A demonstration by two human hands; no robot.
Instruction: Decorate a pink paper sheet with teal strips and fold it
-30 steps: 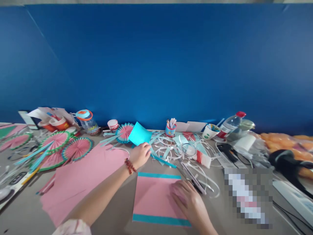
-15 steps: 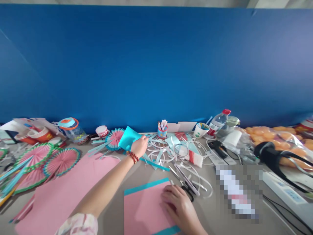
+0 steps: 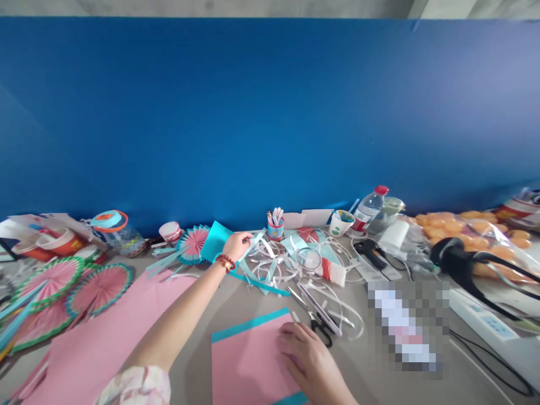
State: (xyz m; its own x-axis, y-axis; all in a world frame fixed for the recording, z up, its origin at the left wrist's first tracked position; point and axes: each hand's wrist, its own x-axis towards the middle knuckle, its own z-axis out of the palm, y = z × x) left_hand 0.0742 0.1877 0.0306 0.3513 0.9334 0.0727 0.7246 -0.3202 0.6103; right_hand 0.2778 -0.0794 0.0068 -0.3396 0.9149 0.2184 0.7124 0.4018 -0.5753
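Observation:
My left hand (image 3: 237, 246) reaches out to the back of the table, its fingers curled at the edge of a heap of white and pale blue paper strips (image 3: 264, 261). Whether a strip is pinched in the fingers is too small to make out. A bright blue paper sheet (image 3: 215, 241) stands tilted just left of that hand. My right hand (image 3: 310, 357) lies with slightly bent fingers on a pink sheet (image 3: 248, 360) that has blue bands along its far and near edges. Beside the right hand lie black-handled scissors (image 3: 321, 329), partly under loose strips.
Folded pink and green paper fans (image 3: 101, 289) lie at left by a large pink sheet (image 3: 122, 332). A pen cup (image 3: 276, 228), a paper cup (image 3: 340, 224) and a water bottle (image 3: 369, 212) line the blue partition. Right are a power strip (image 3: 485, 318) and bagged orange balls (image 3: 476, 230).
My left hand has shifted slightly left, its fingers curling in more at the strips. The right hand stays on the pink sheet. The whole view has moved a little.

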